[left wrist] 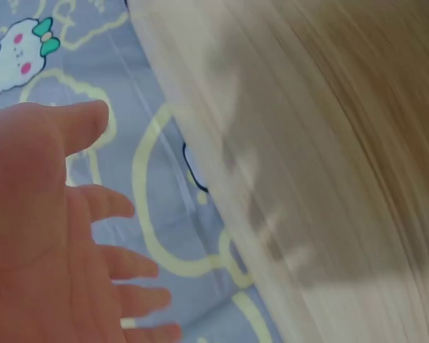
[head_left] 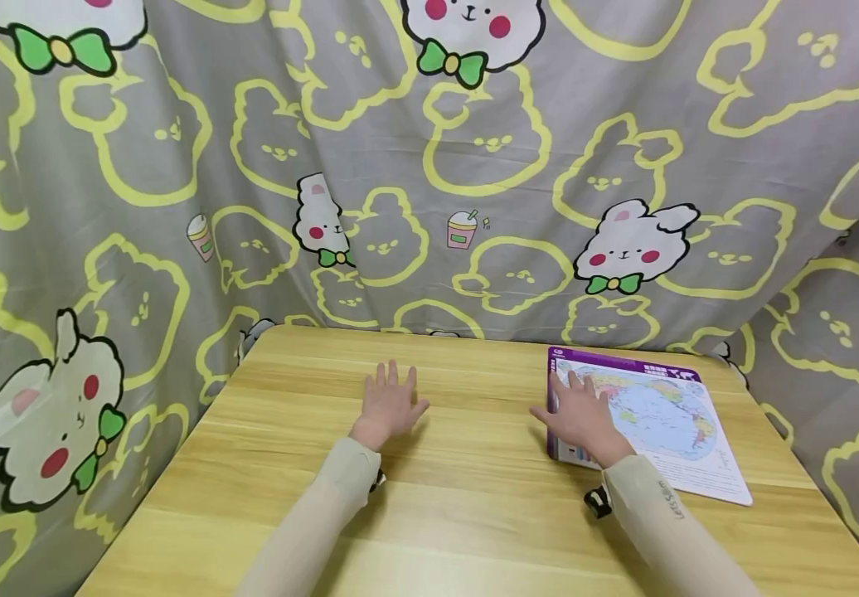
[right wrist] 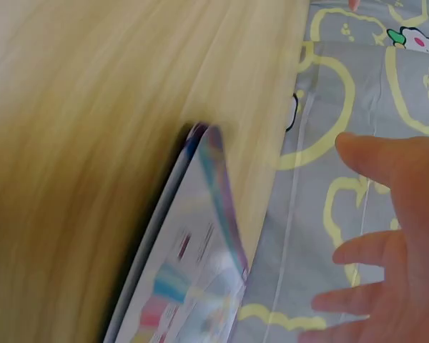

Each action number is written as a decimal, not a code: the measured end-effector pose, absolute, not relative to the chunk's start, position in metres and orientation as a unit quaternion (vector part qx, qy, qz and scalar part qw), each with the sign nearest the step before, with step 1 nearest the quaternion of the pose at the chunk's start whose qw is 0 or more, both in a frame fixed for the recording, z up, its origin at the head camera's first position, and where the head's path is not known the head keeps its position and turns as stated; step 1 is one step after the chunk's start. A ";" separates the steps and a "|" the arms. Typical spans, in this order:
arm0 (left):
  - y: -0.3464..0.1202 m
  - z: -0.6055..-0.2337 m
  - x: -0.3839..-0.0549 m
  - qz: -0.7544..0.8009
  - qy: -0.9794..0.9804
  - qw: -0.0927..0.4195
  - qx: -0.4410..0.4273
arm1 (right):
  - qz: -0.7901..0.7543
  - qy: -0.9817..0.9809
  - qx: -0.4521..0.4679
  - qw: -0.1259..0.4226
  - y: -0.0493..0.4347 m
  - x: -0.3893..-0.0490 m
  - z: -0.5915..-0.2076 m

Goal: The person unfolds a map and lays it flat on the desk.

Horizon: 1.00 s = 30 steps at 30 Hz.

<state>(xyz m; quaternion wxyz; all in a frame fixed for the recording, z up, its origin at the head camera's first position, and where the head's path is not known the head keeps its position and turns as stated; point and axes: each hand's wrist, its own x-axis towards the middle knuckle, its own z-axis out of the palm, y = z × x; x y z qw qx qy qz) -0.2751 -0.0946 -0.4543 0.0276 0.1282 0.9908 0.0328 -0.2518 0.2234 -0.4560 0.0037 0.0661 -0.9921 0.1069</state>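
My left hand (head_left: 388, 403) is held over the wooden table (head_left: 459, 514), fingers spread and straight, with nothing in it. In the left wrist view the palm and fingers of the left hand (left wrist: 36, 229) show bare, and a hand shadow falls on the wood. On the right, a flat rectangular piece printed with a world map (head_left: 653, 414) lies on the table, with a purple band along its top. My right hand (head_left: 586, 414) is spread over its left side and partly hides it. From the right wrist view, the map piece (right wrist: 193, 257) appears layered at its edge, apart from the fingers.
A grey curtain (head_left: 385, 149) with yellow outlines and white cartoon animals hangs behind the table and along both sides. A dark band with a small device (head_left: 598, 502) sits at the right wrist. Bare wood lies between the two hands.
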 end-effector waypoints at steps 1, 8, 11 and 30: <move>-0.092 -0.455 -0.275 0.035 0.989 0.026 0.141 | 0.111 -0.991 0.072 0.007 0.226 -0.252 -0.457; -0.062 -0.458 -0.272 0.023 0.969 0.041 0.244 | 0.134 -0.982 0.130 0.035 0.250 -0.248 -0.463; -0.045 -0.461 -0.268 0.005 0.958 0.055 0.282 | 0.142 -0.978 0.149 0.038 0.264 -0.246 -0.465; 0.053 -0.472 -0.249 -0.091 0.925 0.050 0.367 | 0.126 -0.980 0.155 0.011 0.346 -0.212 -0.469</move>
